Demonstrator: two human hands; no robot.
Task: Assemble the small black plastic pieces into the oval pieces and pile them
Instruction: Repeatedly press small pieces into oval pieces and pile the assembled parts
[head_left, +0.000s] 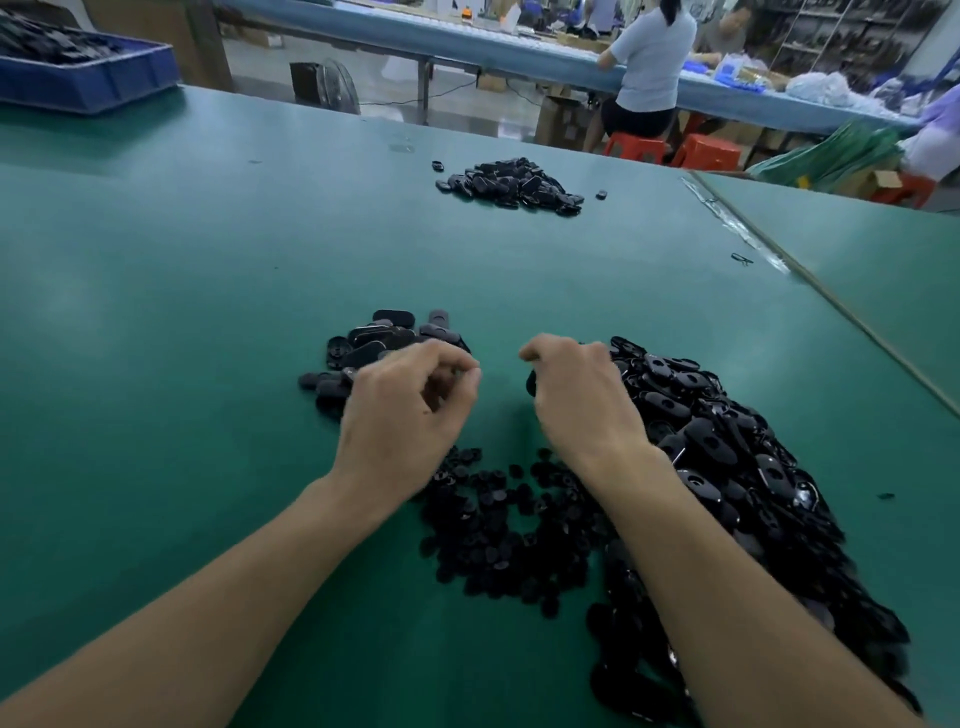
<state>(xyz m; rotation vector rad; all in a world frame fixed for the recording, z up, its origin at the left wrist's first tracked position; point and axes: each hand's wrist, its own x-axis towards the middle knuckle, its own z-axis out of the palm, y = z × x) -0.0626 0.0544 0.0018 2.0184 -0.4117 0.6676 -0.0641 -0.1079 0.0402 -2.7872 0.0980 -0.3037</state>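
Green-matted worktable (208, 260), second green table (883, 270) butted against it at right, taped seam (737, 228) between. Blue crate (88, 78) on far-left corner. Behind: long blue bench (467, 49) across the room, pale floor (395, 88) underneath. Person (649, 67) seated at the bench on red stool (636, 148), back to camera; another red stool (706, 150) just beside. Cardboard boxes (558, 119) under the bench. Dark shelving (841, 41) far right. Even, diffuse light.

A factory floor: a green table (156, 260) heaped with black parts (727, 441), a blue crate (88, 78) at its far-left corner, a worker (649, 67) at a long bench (389, 31) beyond it.
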